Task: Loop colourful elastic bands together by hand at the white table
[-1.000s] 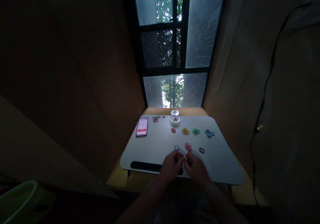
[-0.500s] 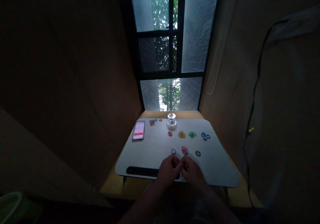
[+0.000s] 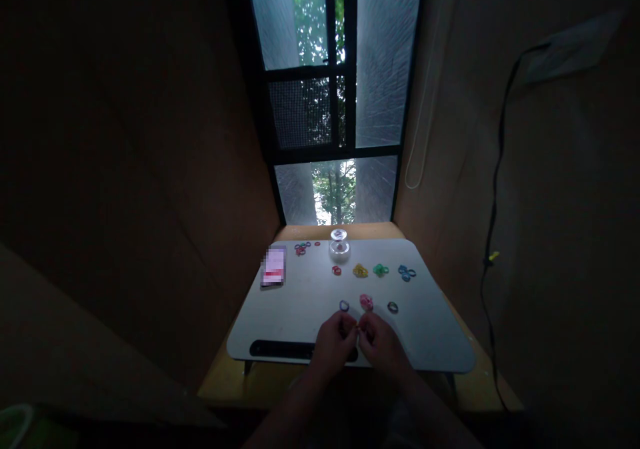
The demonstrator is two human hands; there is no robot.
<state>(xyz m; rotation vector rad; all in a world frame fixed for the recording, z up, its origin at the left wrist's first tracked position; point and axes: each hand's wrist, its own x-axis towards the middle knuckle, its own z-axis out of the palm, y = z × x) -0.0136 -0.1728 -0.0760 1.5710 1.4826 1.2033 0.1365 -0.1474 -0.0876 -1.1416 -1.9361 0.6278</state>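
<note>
Over the front edge of the white lap table [image 3: 295,312], my left hand [image 3: 335,339] and my right hand [image 3: 379,342] meet with pinched fingers. Something small and pinkish shows between the fingertips, too small to make out. Just beyond the hands lie a purple ring [image 3: 344,306], a pink pile of rings [image 3: 367,301] and a dark ring [image 3: 393,307]. Farther back sit red rings [image 3: 337,271], a yellow pile [image 3: 360,271], a green pile [image 3: 381,270] and blue rings [image 3: 407,273].
A clear round container [image 3: 339,249] stands at the table's back. Mixed rings [image 3: 302,249] and a small red ring [image 3: 317,243] lie left of it. A phone [image 3: 273,266] rests at the left edge. A black slot [image 3: 280,349] runs along the front. A black cable [image 3: 494,202] hangs at right.
The view has shifted slightly. My fingertips have moved a little and a small bit of something now shows between them.
</note>
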